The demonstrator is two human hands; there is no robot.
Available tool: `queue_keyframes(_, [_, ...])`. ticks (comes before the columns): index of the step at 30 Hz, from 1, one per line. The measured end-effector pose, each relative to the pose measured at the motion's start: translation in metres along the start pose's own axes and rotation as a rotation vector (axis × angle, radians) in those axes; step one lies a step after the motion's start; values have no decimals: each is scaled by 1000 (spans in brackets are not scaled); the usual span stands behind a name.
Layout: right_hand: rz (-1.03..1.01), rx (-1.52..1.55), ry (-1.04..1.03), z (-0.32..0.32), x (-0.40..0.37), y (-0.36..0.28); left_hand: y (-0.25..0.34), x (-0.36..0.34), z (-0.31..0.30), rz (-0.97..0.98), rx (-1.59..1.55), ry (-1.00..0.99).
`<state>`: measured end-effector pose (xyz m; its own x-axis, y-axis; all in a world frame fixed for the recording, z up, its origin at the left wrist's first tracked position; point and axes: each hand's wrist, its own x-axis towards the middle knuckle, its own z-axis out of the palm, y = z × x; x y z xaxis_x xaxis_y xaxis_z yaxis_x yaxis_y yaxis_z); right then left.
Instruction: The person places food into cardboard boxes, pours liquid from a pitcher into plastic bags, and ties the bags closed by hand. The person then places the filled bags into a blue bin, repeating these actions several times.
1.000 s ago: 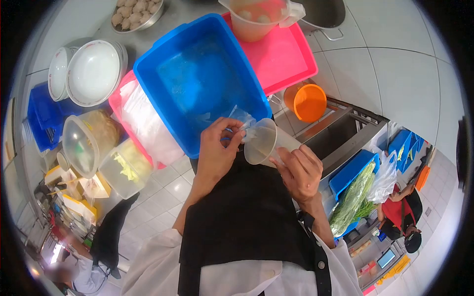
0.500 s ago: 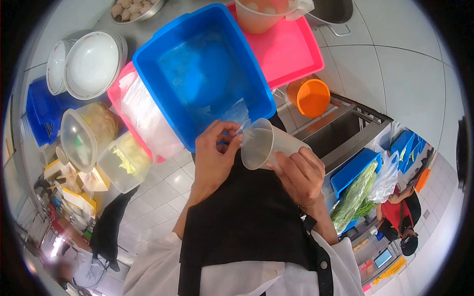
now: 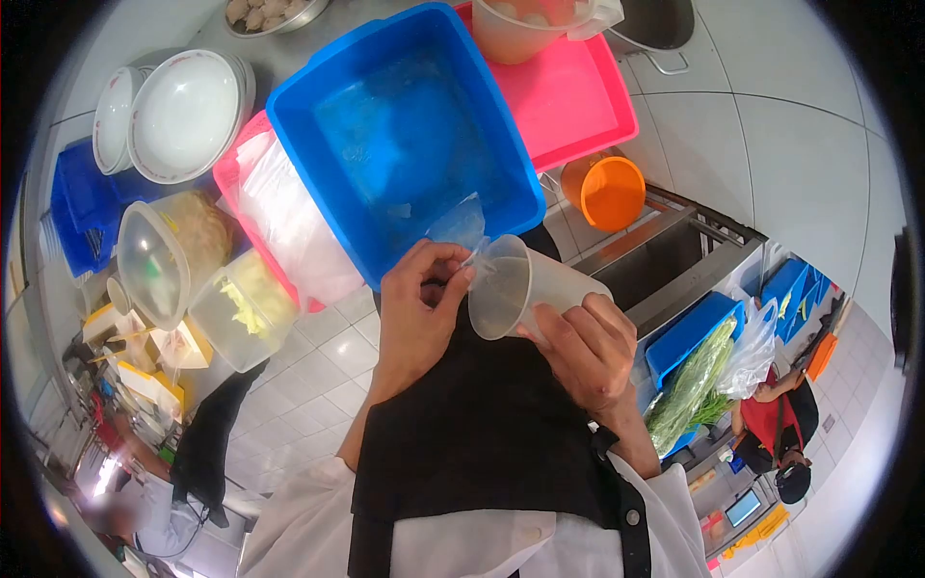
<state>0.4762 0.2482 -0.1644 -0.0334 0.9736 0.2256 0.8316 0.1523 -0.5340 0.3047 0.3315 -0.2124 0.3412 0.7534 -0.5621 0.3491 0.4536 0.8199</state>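
Observation:
My left hand (image 3: 429,294) pinches the gathered neck of a small clear plastic bag (image 3: 457,223), whose loose end sticks up over the near edge of the blue tub (image 3: 405,144). Wrapped around a translucent plastic cup (image 3: 503,289) are the fingers of my right hand (image 3: 583,352). The cup is tilted on its side, its mouth facing my left hand, and part of the bag lies right at its rim. A thin layer of liquid with bubbles shows at the bottom of the tub.
White bowls (image 3: 183,116) are stacked at the left, above lidded plastic containers (image 3: 154,260). A pink tray (image 3: 578,106) holding a jug (image 3: 525,29) sits behind the tub. An orange bucket (image 3: 615,195) stands at the right. Two people work farther off, at lower left and right.
The view has shifted slightly, moving the tub a little to the right and down. Both hands keep their grips, and the cup's mouth has turned a little more toward me.

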Motion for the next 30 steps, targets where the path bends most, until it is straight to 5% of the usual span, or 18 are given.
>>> queue_keyframes(30, [-17, -7, -22, -4, 6, -15, -7, -5, -2, -43, -167, 81])
